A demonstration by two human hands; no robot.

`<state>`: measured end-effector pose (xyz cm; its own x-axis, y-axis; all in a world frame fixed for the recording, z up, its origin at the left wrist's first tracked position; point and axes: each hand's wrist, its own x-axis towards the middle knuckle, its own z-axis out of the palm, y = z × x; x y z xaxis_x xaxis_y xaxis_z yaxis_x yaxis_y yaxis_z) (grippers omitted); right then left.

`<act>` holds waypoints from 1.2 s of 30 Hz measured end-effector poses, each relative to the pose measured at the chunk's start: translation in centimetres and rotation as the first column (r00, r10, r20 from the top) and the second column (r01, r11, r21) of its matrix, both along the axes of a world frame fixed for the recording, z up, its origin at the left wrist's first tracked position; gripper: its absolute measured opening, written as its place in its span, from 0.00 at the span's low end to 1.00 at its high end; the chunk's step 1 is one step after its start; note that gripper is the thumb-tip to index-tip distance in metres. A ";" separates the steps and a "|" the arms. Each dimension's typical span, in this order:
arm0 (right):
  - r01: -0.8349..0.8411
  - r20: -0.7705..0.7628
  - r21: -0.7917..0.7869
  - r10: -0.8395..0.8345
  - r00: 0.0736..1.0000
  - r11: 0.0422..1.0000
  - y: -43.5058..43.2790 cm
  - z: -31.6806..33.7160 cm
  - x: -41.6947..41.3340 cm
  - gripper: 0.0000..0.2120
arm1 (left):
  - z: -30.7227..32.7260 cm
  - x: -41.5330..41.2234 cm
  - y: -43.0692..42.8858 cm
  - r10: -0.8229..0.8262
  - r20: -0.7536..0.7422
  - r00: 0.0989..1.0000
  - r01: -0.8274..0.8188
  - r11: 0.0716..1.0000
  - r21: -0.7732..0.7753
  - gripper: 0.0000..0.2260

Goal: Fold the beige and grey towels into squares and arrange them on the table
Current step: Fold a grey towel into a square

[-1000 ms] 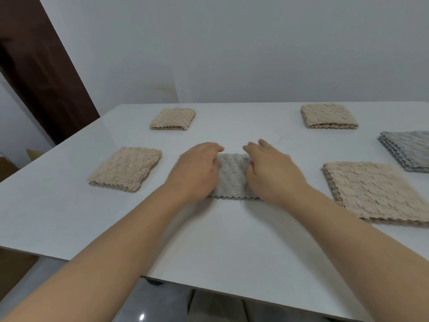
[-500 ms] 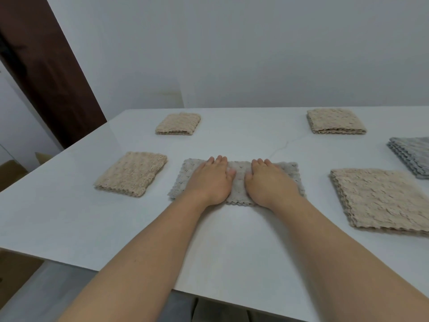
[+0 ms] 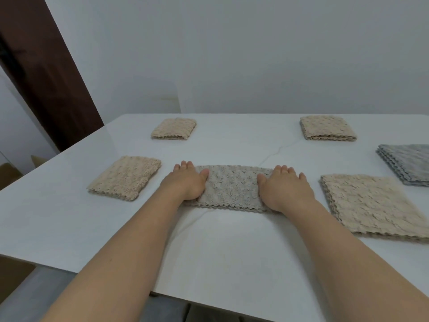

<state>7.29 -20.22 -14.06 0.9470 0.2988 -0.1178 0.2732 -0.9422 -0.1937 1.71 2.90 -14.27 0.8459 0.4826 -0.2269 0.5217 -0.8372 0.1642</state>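
White worktop point(image 3: 69, 224) against a plain pale wall, dark door frame point(image 3: 46, 73) at the left. Both hands lie flat, palms down, gripping nothing — the left hand point(image 3: 185, 182) and right hand point(image 3: 285, 189) press the two ends of a grey towel point(image 3: 232, 187) folded to a strip at centre. Three folded beige squares point(image 3: 126, 177) sit around it; unfolded beige towels point(image 3: 371, 205) and a grey stack point(image 3: 408, 163) lie right.

One view only: head cam, wide-angle, facing fwd and down across the white table point(image 3: 69, 228), near edge close at 6 o'clock, far wall point(image 3: 255, 54) at 12, dark door point(image 3: 46, 77) at 10. Both forearms enter from the bottom.
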 end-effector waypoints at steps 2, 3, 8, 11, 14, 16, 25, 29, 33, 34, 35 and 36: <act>-0.041 -0.026 -0.088 0.038 0.999 0.995 0.1 2.1 0.3 0.21 | 1.5 0.4 0.3 -0.045 -0.034 0.998 0.048 0.993 0.105 0.29; -0.051 -0.040 -0.105 0.047 0.998 0.993 0.2 3.2 0.6 0.15 | 2.2 0.7 0.5 -0.075 -0.022 0.997 0.078 0.980 0.183 0.24; -0.087 -0.011 -0.205 0.087 0.996 0.975 0.8 5.9 2.1 0.08 | 1.9 1.4 1.7 -0.103 0.163 0.981 0.033 0.922 0.386 0.13; -0.083 0.020 -0.202 0.089 0.996 0.976 1.0 6.2 3.0 0.09 | 1.6 1.3 2.8 -0.135 0.272 0.953 0.043 0.947 0.319 0.11; -0.088 -0.026 -0.177 0.085 0.996 0.980 1.1 5.8 4.5 0.09 | 1.9 0.9 4.1 -0.123 0.352 0.928 0.076 0.987 0.144 0.13; -0.114 -0.069 -0.146 0.105 0.992 0.983 1.0 5.5 5.3 0.11 | 1.7 0.7 4.8 -0.126 0.370 0.921 0.103 0.991 0.082 0.11; -0.133 -0.195 0.075 0.145 0.970 0.988 -0.6 7.2 6.5 0.09 | 2.4 -0.4 4.2 0.373 0.591 0.715 -0.003 0.847 -0.531 0.12; -0.136 -0.200 0.158 0.167 0.966 0.978 -1.0 8.5 6.2 0.08 | 3.2 -0.6 3.8 0.484 0.615 0.622 0.032 0.769 -0.638 0.16; -0.159 -0.188 0.323 0.228 0.955 0.933 -1.1 9.4 5.7 0.09 | 3.9 -0.6 2.9 0.551 0.615 0.564 0.066 0.712 -0.699 0.10; -0.165 -0.186 0.381 0.251 0.950 0.910 -1.0 9.7 5.5 0.11 | 4.1 -0.7 2.6 0.567 0.614 0.549 0.073 0.700 -0.711 0.09; -0.179 -0.177 0.428 0.276 0.945 0.886 -0.9 10.1 5.1 0.11 | 4.2 -0.6 2.3 0.575 0.623 0.531 0.082 0.696 -0.713 0.09; -0.201 -0.158 0.464 0.304 0.940 0.863 -0.7 10.5 4.6 0.10 | 4.4 -0.7 2.0 0.579 0.635 0.512 0.093 0.697 -0.711 0.09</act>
<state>11.91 -20.88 -3.57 0.7972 0.5930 -0.1138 0.3919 -0.6515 -0.6496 0.99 4.92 -9.85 0.6718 0.7301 0.1251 0.0485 -0.2119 0.9761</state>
